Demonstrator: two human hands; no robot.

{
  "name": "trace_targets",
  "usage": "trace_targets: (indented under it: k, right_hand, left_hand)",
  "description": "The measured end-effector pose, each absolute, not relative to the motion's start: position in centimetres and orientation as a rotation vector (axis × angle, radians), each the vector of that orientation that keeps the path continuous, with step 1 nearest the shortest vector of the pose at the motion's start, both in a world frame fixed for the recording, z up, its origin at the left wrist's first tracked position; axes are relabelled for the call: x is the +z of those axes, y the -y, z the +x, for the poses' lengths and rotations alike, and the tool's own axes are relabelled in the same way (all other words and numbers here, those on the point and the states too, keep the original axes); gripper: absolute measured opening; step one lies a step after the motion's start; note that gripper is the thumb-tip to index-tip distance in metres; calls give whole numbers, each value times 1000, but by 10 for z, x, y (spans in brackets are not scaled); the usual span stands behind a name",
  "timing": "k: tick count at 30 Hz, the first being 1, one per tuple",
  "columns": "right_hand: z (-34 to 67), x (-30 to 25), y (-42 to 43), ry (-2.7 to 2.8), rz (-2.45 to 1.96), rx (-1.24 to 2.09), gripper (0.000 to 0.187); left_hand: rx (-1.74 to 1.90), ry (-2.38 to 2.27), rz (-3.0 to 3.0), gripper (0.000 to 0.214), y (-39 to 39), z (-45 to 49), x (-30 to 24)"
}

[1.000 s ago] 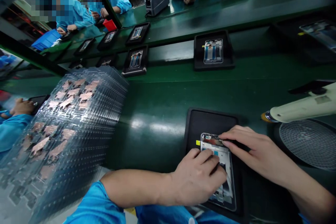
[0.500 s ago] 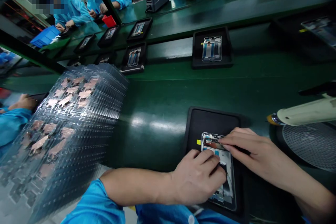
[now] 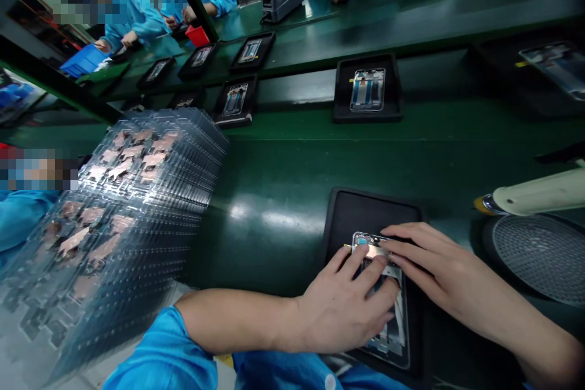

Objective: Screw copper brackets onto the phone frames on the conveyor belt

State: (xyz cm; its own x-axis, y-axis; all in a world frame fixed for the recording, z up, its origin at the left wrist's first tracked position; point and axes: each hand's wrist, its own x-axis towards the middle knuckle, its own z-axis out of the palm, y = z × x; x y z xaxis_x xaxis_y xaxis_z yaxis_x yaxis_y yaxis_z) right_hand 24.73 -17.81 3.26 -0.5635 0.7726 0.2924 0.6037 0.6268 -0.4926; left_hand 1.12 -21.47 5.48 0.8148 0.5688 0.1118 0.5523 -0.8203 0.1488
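A phone frame [image 3: 393, 334] lies in a black tray [image 3: 365, 210] on the green bench in front of me. My left hand [image 3: 350, 308] rests on the frame with its fingers stretched out flat, the fingertips near the top end. My right hand [image 3: 432, 265] comes in from the right, its fingers extended and pressing on a copper-coloured piece [image 3: 375, 248] at the frame's top. Both hands hide most of the frame.
A tall stack of clear blister trays with copper parts [image 3: 123, 195] stands at the left. A cream electric screwdriver [image 3: 534, 192] and a round mesh disc [image 3: 539, 250] sit at the right. More black trays with frames [image 3: 368, 88] ride the belt; other people in blue sleeves work beyond.
My left hand's fingers have uncurled and slid up the frame toward its top. My right hand has stayed at the top edge. The trays on the belt have shifted slightly.
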Motion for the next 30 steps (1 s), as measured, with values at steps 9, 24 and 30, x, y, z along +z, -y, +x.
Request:
trace_targets:
  k: [9,24,30]
  right_hand:
    - [253,37,181,2555,-1034,399,37]
    - [252,41,175,2492,-1009,589,38]
    - [247,42,178,2563,-962,388,37]
  left_hand:
    - [158,-881,2865,49,214,10,58]
    - [250,-913,2867,47,214,10,57]
    - [257,-906,2867,46,216,11,53]
